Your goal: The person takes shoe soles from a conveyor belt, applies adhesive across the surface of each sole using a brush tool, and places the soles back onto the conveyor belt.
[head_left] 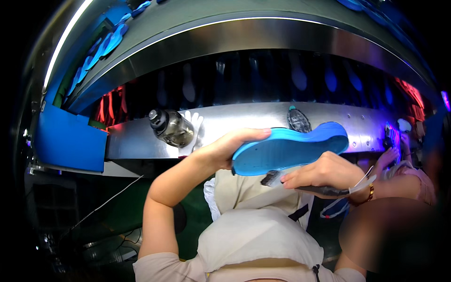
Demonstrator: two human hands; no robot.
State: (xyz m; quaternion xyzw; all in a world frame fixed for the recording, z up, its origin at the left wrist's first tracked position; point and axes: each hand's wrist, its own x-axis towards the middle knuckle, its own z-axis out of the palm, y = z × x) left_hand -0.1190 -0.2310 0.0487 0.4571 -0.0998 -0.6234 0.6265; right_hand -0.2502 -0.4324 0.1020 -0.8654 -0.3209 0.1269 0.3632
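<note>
A blue shoe sole [291, 149] is held up in front of my apron, tilted so its dished inner face shows. My left hand [237, 144] grips its left end, the thumb along the upper rim and the other fingers hidden behind. Just below the sole's lower edge, my right hand [324, 173] is closed around a brush. The brush's dark bristles [271, 177] lie close to that edge; whether they touch it I cannot tell. Its dark handle [324, 190] runs back under my palm toward the wrist.
On the metal ledge [239, 120] stand a dark see-through bottle [173, 128] beside a white glove [195, 123], and a dark oval object [299, 120]. Above runs a conveyor [235, 11], blue soles [101, 51] at its left. Another person's hand [387, 156] works at right.
</note>
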